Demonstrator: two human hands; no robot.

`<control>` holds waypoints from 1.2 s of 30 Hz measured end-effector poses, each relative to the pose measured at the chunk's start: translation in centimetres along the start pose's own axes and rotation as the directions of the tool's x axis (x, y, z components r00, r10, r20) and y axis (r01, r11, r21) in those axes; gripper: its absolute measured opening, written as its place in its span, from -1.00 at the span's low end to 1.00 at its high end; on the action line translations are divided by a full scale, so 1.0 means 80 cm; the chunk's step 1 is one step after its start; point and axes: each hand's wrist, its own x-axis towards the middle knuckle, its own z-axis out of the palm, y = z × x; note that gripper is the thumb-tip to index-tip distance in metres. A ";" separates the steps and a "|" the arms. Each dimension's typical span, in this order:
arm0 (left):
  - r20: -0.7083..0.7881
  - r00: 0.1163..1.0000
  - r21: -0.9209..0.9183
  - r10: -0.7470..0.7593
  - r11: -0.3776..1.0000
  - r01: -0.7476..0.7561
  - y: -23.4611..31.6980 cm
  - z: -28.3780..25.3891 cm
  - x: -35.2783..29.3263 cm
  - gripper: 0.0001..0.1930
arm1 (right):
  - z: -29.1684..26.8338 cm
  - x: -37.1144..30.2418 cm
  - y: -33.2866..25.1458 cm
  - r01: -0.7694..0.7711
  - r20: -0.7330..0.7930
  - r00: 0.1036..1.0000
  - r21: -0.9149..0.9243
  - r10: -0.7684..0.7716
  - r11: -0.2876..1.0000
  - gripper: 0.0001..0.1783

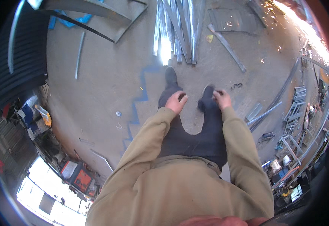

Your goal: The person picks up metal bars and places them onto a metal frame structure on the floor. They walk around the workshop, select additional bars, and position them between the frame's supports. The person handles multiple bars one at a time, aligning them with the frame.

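Observation:
My left hand (176,102) hovers in front of my left thigh, its fingers curled in toward the thumb around a small dark gap. Nothing shows in it. Beside my right knee, my right hand (222,99) is also closed, fingers bent down and slightly blurred, with no object visible. Both arms are in tan sleeves. Beyond my left shoe (171,77) lies a bundle of shiny metal profiles (177,32), their near ends close to the toe. The right shoe (208,91) is set farther back.
Bright sparks (303,26) spray at the far right. A loose metal bar (227,48) and a sheet panel (234,20) lie ahead. Stacked metal pieces (296,105) line the right side. At lower left stands an orange-and-black machine (82,177). Blue paint (143,90) marks the floor.

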 end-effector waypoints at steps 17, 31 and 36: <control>0.059 0.974 0.247 0.218 0.942 -0.226 0.052 -0.048 0.278 -0.58 | 0.249 0.561 -0.004 -0.009 -0.198 0.973 -0.538 -0.116 0.843 -0.20; 0.299 0.900 0.387 0.317 0.822 -0.418 0.037 -0.060 0.500 -0.56 | 0.242 0.544 -0.022 0.196 -0.130 0.942 -0.534 -0.309 0.823 -0.22; -0.028 0.996 0.346 0.079 0.936 -0.065 -0.022 0.022 0.684 -0.45 | 0.233 0.561 -0.004 0.138 -0.067 0.981 -0.433 -0.185 0.891 -0.21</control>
